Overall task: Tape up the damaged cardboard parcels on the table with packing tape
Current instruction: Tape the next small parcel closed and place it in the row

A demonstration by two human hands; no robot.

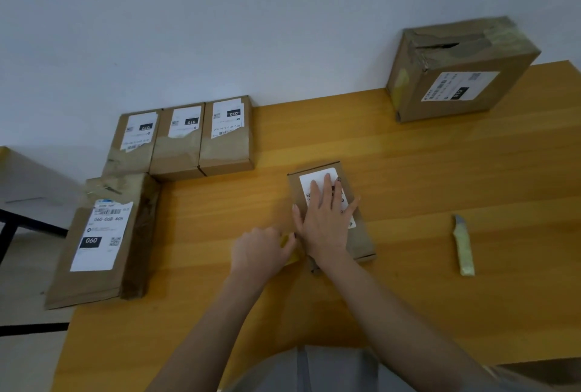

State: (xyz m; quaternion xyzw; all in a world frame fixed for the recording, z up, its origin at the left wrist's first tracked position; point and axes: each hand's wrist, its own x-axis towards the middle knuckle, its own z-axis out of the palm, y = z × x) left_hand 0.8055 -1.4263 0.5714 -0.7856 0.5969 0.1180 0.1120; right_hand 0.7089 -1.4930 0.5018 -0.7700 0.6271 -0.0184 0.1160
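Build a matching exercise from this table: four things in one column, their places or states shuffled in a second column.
Things:
1. cutter
2. large box
3. parcel labelled 060
4. small centre parcel

Places or states:
A. overhangs the left edge of the table
B. pressed under the flat right hand
C. lies alone on the right, touching nothing
D. stands at the far right, its top torn open

Pairs: 1-C, 2-D, 3-A, 4-B
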